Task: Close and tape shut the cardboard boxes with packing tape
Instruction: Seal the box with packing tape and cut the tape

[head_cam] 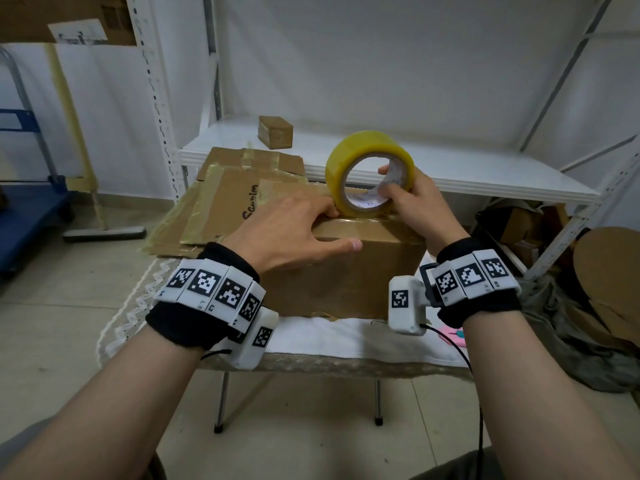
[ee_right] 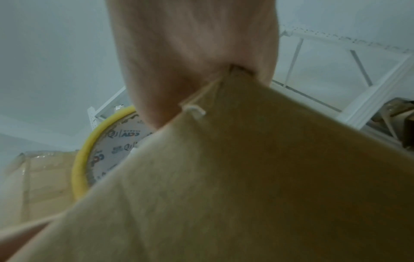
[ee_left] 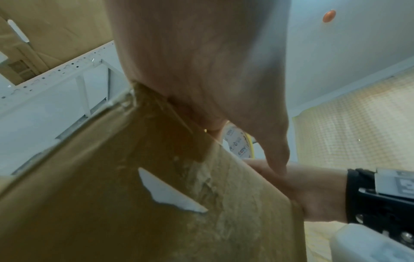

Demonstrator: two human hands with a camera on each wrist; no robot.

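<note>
A closed brown cardboard box (head_cam: 346, 278) stands on a small table, with a strip of clear tape along its top. My left hand (head_cam: 294, 230) lies flat on the box top, fingers straight, thumb over the near edge. My right hand (head_cam: 412, 199) grips a yellow roll of packing tape (head_cam: 367, 157), fingers hooked through its white core, and the roll stands on edge on the box top just beyond my left fingertips. The left wrist view shows the box side (ee_left: 134, 195) with a torn white label. In the right wrist view the roll (ee_right: 89, 156) peeks past the box corner (ee_right: 246, 177).
Flattened, taped cardboard sheets (head_cam: 221, 202) lie behind the box to the left. A white shelf (head_cam: 450, 168) behind carries a small brown box (head_cam: 276, 132). The table has a white cloth (head_cam: 329, 337). More cardboard (head_cam: 606, 271) sits low at the right, a blue cart (head_cam: 27, 209) at far left.
</note>
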